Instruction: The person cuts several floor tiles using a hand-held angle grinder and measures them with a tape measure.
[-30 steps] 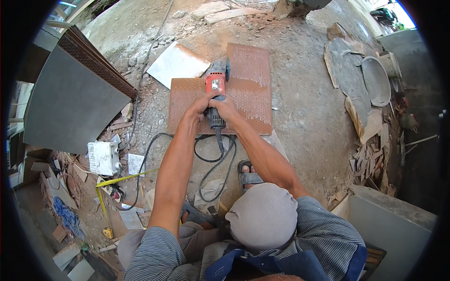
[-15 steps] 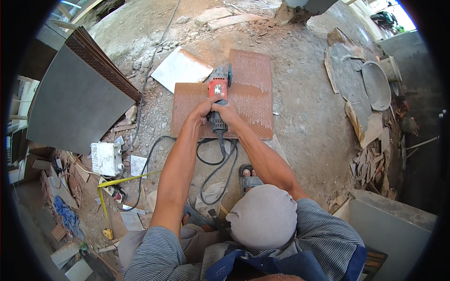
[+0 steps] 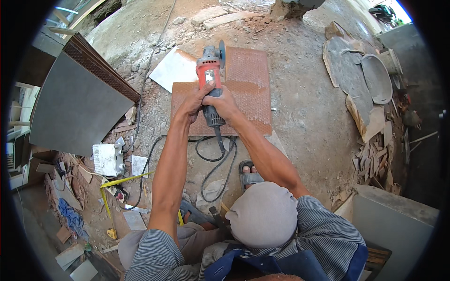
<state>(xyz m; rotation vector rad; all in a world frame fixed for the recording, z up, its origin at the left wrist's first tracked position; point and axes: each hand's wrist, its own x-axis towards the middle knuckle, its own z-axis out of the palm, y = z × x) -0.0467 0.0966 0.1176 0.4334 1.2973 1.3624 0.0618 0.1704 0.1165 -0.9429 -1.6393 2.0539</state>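
A red and black angle grinder [image 3: 209,72] is held in both my hands, its disc [image 3: 221,55] pointing away from me. My left hand [image 3: 192,103] wraps the body from the left, thumb on top. My right hand [image 3: 225,105] grips the dark handle from the right. Beneath lies a brown ribbed tile [image 3: 251,105], face down, with its far left corner cut out into an L shape. The disc shows beside the notch's inner edge and seems lifted above the tile. A pale tile piece [image 3: 171,72] rests at the notch, partly hidden by the grinder.
The grinder's black cord [image 3: 204,187] loops on the dirt before me. Large grey tiles [image 3: 77,103] lean at the left, near a white box [image 3: 108,159] and a yellow tape measure [image 3: 111,232]. Rubble and a grey basin [image 3: 376,79] lie farther off.
Both hands have brought the grinder a little up and to the left, and it looks larger, closer to me. Its disc has come away from the notch edge. The tile has stayed put.
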